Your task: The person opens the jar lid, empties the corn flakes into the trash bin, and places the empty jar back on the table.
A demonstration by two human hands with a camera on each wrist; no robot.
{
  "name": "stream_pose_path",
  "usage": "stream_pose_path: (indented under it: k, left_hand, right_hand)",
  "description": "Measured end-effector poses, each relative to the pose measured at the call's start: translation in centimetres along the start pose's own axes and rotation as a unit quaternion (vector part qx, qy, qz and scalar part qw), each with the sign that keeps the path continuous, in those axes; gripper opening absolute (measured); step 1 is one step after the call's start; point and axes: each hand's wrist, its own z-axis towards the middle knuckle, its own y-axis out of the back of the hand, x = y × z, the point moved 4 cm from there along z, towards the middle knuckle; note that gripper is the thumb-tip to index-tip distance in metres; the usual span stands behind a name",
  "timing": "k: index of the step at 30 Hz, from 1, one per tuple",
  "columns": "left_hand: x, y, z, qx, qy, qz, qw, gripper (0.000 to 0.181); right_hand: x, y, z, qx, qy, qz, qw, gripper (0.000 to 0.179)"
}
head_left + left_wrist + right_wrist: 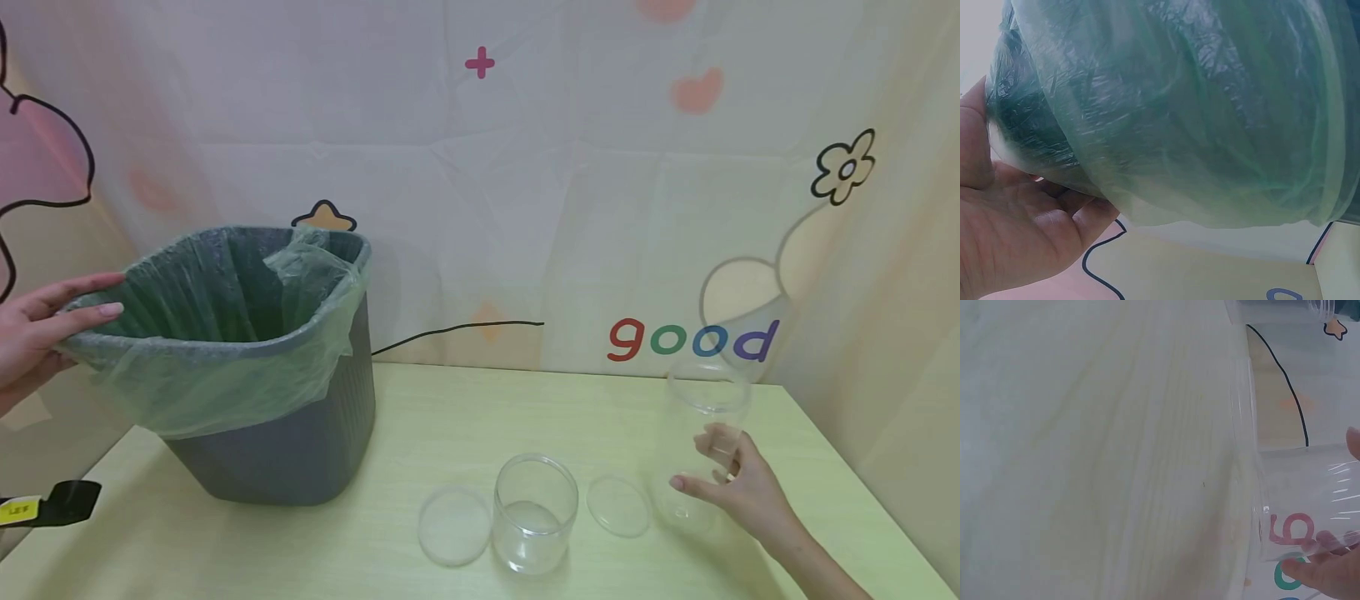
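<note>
At the left in the head view stands a grey trash can (pixel 300 454), tilted and lined with a thin green bag (pixel 225 383) folded over its rim. My left hand (pixel 45 333) grips the can's left rim through the bag; the left wrist view has my left hand (pixel 1029 219) against the green plastic (pixel 1197 125). On the right, my right hand (pixel 738 483) holds a tall clear jar (pixel 701 408), thumb on one side and fingers behind it. Up close, the jar (pixel 1307 487) looks see-through, with my right hand's fingers (pixel 1329 569) along it.
Between can and tall jar, a short clear jar (pixel 534 529) stands on the pale wood table (pixel 450 408). Flat clear round lids lie on either side of it, a left lid (pixel 453 527) and a right lid (pixel 618 506). Behind hangs a printed cloth (pixel 510 208). A black strap-like piece (pixel 75 504) shows far left.
</note>
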Motion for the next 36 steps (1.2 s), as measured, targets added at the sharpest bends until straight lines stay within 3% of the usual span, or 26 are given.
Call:
stream_pose_path:
  k: [17,30,36]
  left_hand:
    - [-0.8,-0.1,-0.2,0.004,-0.015,-0.016,0.9998,0.051]
    - [-1.1,-0.3,-0.4,0.002,-0.005,-0.006,1.0000,0.050]
    - [-2.2,-0.7,-0.8,0.008,-0.003,-0.013,0.9999,0.046]
  right_hand:
    - [-1.1,0.0,0.0,0.018,0.017,-0.022,0.9995,0.082]
    - [-1.4,0.0,0.2,0.028,0.020,-0.039,0.9986,0.083]
    - [-1.6,-0.1,0.2,0.030,0.012,-0.024,0.9992,0.085]
